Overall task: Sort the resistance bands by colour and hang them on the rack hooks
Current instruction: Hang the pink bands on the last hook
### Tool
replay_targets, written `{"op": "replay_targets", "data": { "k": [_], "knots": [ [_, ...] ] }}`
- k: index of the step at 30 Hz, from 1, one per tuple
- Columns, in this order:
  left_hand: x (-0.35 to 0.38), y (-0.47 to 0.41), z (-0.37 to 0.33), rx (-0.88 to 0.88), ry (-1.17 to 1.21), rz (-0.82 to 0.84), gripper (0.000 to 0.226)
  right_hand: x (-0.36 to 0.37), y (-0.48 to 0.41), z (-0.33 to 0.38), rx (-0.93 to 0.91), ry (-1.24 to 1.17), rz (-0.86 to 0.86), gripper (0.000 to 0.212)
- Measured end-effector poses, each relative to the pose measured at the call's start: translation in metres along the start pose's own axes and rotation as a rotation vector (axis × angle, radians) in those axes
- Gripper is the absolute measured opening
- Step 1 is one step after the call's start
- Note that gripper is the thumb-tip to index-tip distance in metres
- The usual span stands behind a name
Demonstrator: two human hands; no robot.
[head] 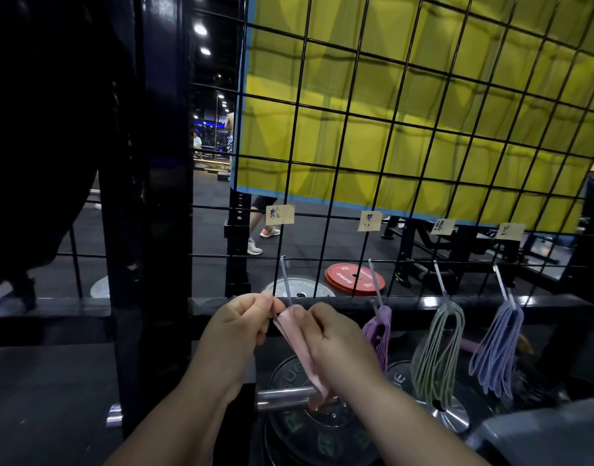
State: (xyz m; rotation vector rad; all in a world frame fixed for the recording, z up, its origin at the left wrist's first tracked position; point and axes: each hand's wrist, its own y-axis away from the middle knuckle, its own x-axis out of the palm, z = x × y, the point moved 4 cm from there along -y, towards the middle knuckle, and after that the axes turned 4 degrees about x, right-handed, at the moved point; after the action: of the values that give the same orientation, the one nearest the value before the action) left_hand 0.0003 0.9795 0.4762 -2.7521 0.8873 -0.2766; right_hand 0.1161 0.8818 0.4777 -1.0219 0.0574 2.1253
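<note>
Behind everything is a big yellow mat (423,95), and in front of it stands a black wire rack (347,113) in a dim gym. Four small paper labels (279,215) are stuck on the wires, and under each one a metal hook pokes out. Three hooks are already full. The second hook (375,280) holds purple bands (381,334), the third hook (440,280) holds green bands (436,351), and the fourth hook (502,284) holds pale blue bands (497,344). Each bunch hangs down by itself, one colour to a hook. The first hook (285,280) has nothing hanging from it yet. Right at its tip is the pink band (293,334), held up by both hands. The left hand (236,326) pinches the top of the band with its fingertips. The right hand (336,341) is curled round the band just beside it, and the rest of the band trails down past the wrist. I cannot tell if the loop is over the hook tip yet. So the job looks nearly done, with only the pink colour left to hang. I can see no other loose bands waiting. Dark weight plates (322,432) lie below the hands.
</note>
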Motion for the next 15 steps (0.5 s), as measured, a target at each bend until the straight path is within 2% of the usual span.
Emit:
{"op": "replay_targets", "data": {
  "k": [5, 10, 15],
  "knots": [
    [0.002, 0.002, 0.0, 0.023, -0.007, -0.008, 0.039, 0.001, -0.001, -0.004, 0.008, 0.016, 0.032, 0.042],
    [0.001, 0.002, -0.001, 0.056, -0.029, -0.044, 0.037, 0.028, 0.007, -0.014, 0.163, -0.31, 0.207, 0.045],
    [0.001, 0.005, -0.004, 0.103, -0.08, -0.063, 0.032, 0.044, 0.009, -0.017, 0.25, -0.552, 0.338, 0.036]
  ]
}}
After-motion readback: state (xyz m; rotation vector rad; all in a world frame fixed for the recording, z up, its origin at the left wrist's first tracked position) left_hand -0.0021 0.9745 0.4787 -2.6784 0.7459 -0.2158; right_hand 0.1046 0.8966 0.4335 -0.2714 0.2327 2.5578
